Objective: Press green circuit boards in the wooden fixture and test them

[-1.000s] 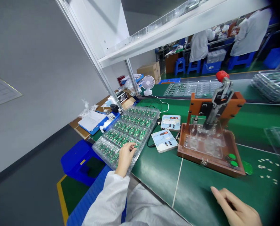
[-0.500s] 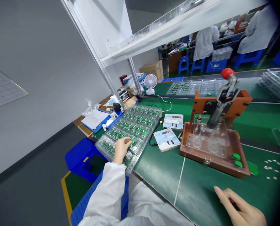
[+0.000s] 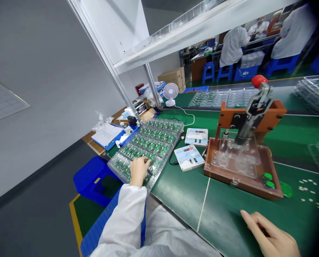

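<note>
My left hand [image 3: 139, 171] rests with curled fingers on green circuit boards in a clear plastic tray [image 3: 175, 134]; the fingers hide whatever lies under them. My right hand [image 3: 269, 233] lies at the near edge of the green mat [image 3: 180, 210], its fingers apart, with nothing visible in them. Up and to its left stands a toggle-clamp press [image 3: 252, 121] with a red knob, an orange frame and a clear plastic fixture. Two small testers with red digit displays [image 3: 189, 158] sit between the tray and the press. Several small white pieces [image 3: 309, 189] lie on the mat at the right.
Stacked trays of boards [image 3: 314, 94] and a row of trays [image 3: 223, 98] lie beyond the press. A desk fan [image 3: 170, 92], cables and a blue clipboard with papers [image 3: 107, 137] stand at the far left. Blue stools and co-workers in white coats [image 3: 233, 48] are behind.
My left hand has moved further in over the boards in the tray, its fingers curling down. The view has shifted slightly. My right hand has stayed almost in place.
</note>
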Tool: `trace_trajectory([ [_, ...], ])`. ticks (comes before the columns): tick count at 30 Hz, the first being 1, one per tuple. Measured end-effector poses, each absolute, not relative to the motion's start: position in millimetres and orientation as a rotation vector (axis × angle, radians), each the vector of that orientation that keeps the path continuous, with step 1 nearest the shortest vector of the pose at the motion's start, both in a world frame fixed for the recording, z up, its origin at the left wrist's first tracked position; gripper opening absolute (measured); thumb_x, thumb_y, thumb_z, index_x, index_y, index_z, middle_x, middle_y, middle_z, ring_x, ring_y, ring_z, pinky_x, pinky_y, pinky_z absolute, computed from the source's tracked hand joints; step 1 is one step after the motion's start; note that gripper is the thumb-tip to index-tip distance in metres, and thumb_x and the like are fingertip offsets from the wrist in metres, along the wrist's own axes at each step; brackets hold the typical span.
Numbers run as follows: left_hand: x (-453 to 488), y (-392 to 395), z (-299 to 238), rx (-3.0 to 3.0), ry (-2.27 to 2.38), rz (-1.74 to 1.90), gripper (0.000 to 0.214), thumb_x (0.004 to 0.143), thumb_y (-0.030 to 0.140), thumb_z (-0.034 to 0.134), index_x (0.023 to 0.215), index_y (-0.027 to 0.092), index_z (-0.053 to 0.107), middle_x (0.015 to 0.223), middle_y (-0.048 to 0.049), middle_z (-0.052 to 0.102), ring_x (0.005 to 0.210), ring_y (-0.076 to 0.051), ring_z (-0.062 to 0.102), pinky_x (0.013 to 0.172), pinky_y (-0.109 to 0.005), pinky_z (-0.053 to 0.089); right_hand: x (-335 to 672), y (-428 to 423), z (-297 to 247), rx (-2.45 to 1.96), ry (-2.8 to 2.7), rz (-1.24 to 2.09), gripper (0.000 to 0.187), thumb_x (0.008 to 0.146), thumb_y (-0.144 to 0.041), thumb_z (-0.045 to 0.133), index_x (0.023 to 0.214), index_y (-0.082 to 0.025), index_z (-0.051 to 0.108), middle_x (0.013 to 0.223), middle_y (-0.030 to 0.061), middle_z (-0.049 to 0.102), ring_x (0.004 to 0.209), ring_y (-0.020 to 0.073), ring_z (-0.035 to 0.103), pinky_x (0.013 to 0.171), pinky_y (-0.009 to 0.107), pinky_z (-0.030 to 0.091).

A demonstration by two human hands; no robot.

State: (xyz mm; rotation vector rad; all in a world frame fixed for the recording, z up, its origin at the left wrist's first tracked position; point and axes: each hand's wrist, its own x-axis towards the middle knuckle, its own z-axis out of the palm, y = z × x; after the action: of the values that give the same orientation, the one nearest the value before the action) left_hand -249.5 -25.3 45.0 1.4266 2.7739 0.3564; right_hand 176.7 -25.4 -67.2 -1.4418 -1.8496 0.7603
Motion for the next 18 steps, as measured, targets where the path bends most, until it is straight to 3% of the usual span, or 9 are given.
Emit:
trace_trajectory([
  [8, -266, -14, 45, 1.256, 2.609, 0.513, 0.022, 0.086, 0.026, 0.073, 0.107, 0.020, 0.077, 0.102, -0.0054, 0.079, 0.100, -0.023, 0.073, 0.086, -0.028, 0.051, 178, -24, -70, -1.457, -1.869, 0.843, 0.058, 0.085, -0.076, 0.050, 0.065, -0.022, 0.049, 0.063, -0.0047, 0.047, 0.055, 0.0088, 0.040, 0.054, 0.010, 0.041],
  [18, -286, -18, 49, 1.291, 2.511, 0.780, 0.023, 0.083, 0.022, 0.075, 0.105, 0.016, 0.078, 0.102, -0.0093, 0.079, 0.095, -0.023, 0.075, 0.089, -0.030, 0.057, 180, -24, -74, -1.436, -1.877, 0.798, 0.056, 0.085, -0.074, 0.052, 0.066, -0.021, 0.053, 0.064, -0.0034, 0.052, 0.054, 0.0091, 0.043, 0.053, 0.010, 0.042],
])
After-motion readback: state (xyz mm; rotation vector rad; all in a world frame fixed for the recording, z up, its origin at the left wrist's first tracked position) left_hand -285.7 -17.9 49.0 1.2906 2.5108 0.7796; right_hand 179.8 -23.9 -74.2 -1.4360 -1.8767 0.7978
